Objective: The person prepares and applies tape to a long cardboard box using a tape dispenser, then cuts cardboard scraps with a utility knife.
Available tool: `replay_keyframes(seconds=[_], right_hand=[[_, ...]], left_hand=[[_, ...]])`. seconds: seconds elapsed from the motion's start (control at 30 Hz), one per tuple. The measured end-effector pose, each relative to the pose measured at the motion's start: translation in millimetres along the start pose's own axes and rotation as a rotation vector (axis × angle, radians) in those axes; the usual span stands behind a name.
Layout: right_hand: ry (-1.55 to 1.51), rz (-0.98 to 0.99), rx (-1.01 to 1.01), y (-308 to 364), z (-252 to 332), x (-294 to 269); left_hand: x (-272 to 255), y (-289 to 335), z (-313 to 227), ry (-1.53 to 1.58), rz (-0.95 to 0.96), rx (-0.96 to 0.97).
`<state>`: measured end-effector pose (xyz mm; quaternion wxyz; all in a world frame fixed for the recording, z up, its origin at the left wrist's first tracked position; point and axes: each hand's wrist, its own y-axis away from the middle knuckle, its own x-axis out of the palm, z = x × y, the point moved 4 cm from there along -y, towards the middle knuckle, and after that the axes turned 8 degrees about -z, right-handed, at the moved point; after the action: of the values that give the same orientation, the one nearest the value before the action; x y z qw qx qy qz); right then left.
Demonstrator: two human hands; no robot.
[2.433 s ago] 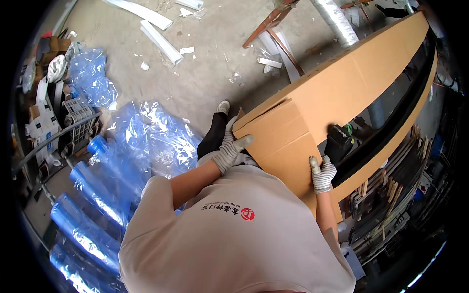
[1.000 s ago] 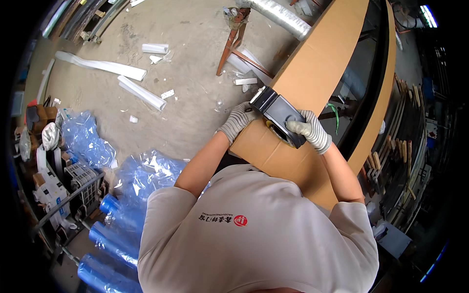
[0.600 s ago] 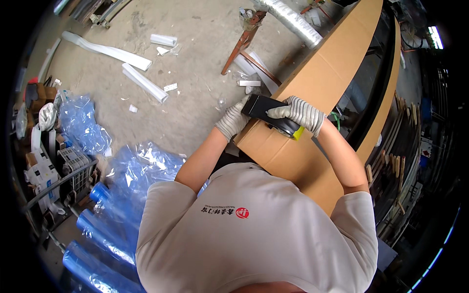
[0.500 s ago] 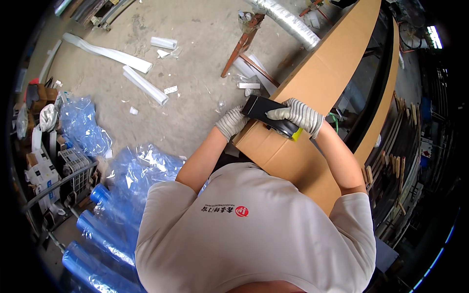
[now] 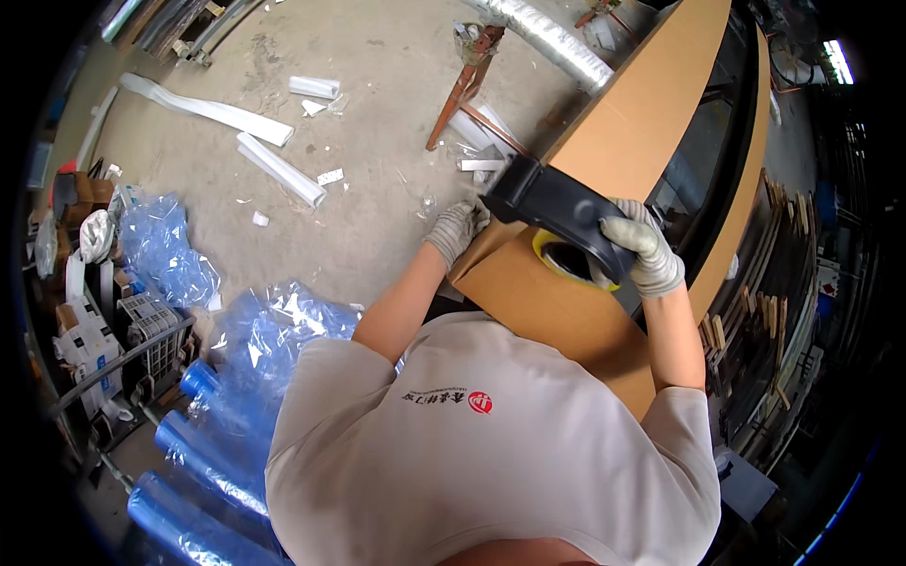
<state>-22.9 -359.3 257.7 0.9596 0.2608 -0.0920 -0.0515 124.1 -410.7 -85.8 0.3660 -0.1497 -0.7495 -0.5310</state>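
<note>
In my right hand, gloved in pale striped knit, is a black tape dispenser with a yellow-rimmed roll on its near side. My fingers close around its right end, and it is raised above the cardboard. The dispenser's left end reaches close to my left hand, which wears the same kind of glove. That hand is curled at the left edge of the cardboard, by a folded flap; its fingertips are partly hidden. The cardboard wraps the near end of a long, dark-framed piece.
A reddish metal stand leg and a foil-wrapped tube lie beyond the cardboard. White foam strips are scattered on the floor. Blue plastic film rolls stand at left, beside a grey crate. Wooden strips are stacked at right.
My right hand has lifted the tape dispenser off the cardboard, up and to the right, and turned it. My left hand has come off the dispenser's end and stays by the cardboard's left edge.
</note>
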Motion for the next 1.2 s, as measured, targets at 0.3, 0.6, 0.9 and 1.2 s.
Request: replay_keyframes(seconds=[0.3,0.6,0.9,1.2], right_hand=[[0.010,-0.109,-0.088,-21,-111,-31],[0.214,-0.028,0.030,-35,-97,-27],[-0.005,-0.047,0.008,-29,-83,-22],[0.134,-0.018,0.079,-35,-85,-21]], left_hand=[[-25,19,-5,-0.217,-0.323,0.092],[-44,63,41,0.236,-0.116,-0.312],[13,60,18,-0.013,0.233,-0.206],[83,70,-15,0.109,0.516,-0.102]])
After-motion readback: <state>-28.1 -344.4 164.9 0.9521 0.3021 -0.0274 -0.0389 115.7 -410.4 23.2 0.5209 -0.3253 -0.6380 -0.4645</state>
